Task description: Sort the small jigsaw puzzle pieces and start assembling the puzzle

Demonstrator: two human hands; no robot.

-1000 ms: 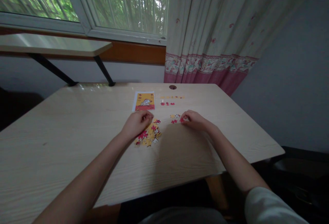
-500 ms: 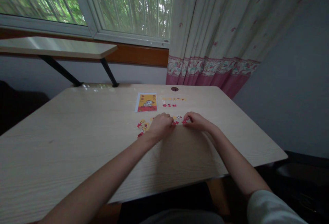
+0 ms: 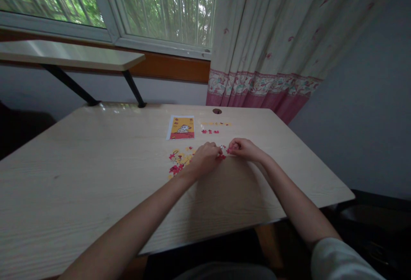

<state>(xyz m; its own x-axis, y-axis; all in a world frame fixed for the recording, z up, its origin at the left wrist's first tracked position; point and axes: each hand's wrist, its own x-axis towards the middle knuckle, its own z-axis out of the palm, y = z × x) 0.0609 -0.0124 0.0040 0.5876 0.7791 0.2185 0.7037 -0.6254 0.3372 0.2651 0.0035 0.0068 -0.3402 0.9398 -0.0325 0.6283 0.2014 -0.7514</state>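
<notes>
My left hand (image 3: pixel 205 159) and my right hand (image 3: pixel 243 148) meet over a few small red and yellow puzzle pieces (image 3: pixel 221 151) near the middle of the pale wooden table (image 3: pixel 96 177). Both hands have their fingers curled and pinched at those pieces. Left of my left hand lies a loose heap of red and yellow pieces (image 3: pixel 178 162). Beyond it lies a yellow and red reference picture (image 3: pixel 181 127).
Two short rows of sorted pieces, yellow (image 3: pixel 216 123) and red (image 3: pixel 209 132), lie right of the picture. A cable hole (image 3: pixel 217 111) sits at the table's far edge. A shelf on black brackets (image 3: pixel 67 57), a window and a flowered curtain (image 3: pixel 266 44) stand behind.
My left hand left the heap of pieces and moved right to meet my right hand at the small group of pieces. The right hand stayed almost still.
</notes>
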